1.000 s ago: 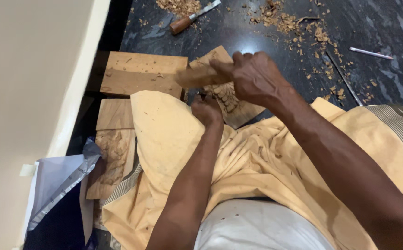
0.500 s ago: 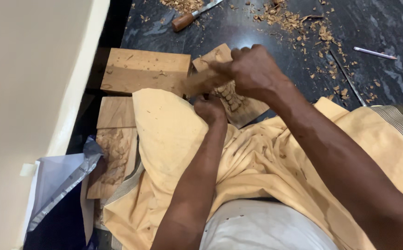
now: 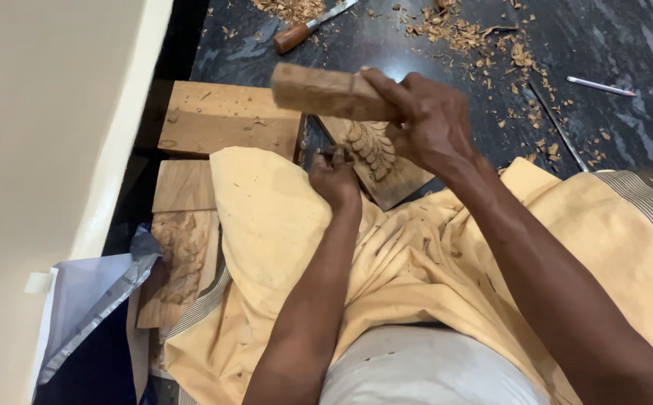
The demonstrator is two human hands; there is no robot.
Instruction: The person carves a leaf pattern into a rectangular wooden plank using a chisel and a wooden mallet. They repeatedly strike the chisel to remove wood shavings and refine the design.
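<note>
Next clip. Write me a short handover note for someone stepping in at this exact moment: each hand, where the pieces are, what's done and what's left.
Right hand: gripping a wooden block, raised above the work like a mallet.
Left hand: closed on a small tool at the carved panel; tool mostly hidden.
Panel lies on the dark floor at the knee, against the yellow cloth.
Done: a leaf-like pattern is partly cut; wood chips are scattered beyond it.
Left: the rest of the panel looks uncut.
Nearby: spare chisel, plain board, another carved piece.

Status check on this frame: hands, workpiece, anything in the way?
Right hand grips raised rectangular wooden mallet block. Left hand closed on thin chisel against brown carved wooden panel. Nothing between mallet and chisel; wood shavings scattered beyond.
</note>
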